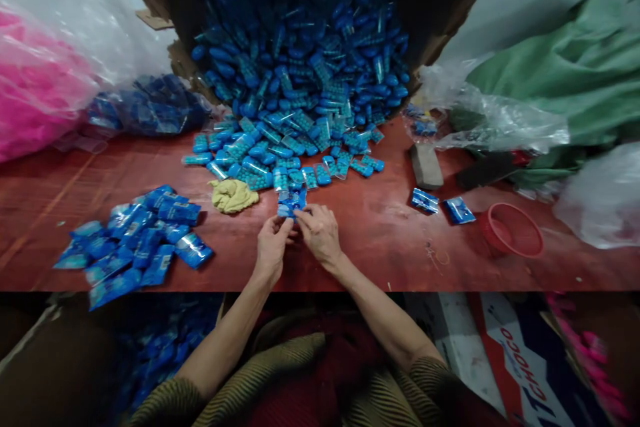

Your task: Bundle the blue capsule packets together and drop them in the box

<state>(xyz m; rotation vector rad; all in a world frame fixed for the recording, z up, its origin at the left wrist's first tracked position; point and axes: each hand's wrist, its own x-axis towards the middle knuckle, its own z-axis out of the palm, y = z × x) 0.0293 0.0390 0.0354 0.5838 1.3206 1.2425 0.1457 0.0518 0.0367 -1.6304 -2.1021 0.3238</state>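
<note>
Close to the table's front edge, my left hand [271,245] and my right hand [321,235] meet at a small blue printed packet [293,200]. The fingers of both hands are closed on its near end. Just beyond it lies a heap of clear tubes with blue caps, filled with turquoise balls [250,147]. The heap spills out of a tipped cardboard box [455,0]. To the left is a pile of shiny blue packets [145,233]. A crumpled yellow cloth [234,196] lies between that pile and my hands. My fingers partly hide the packet they hold.
On the right of the red table [380,240] are a grey block [426,167], two blue packets [459,210] and a red plastic basket [515,250]. Green fabric [565,73] and clear plastic bags lie behind them. A pink-filled bag [35,87] stands at far left.
</note>
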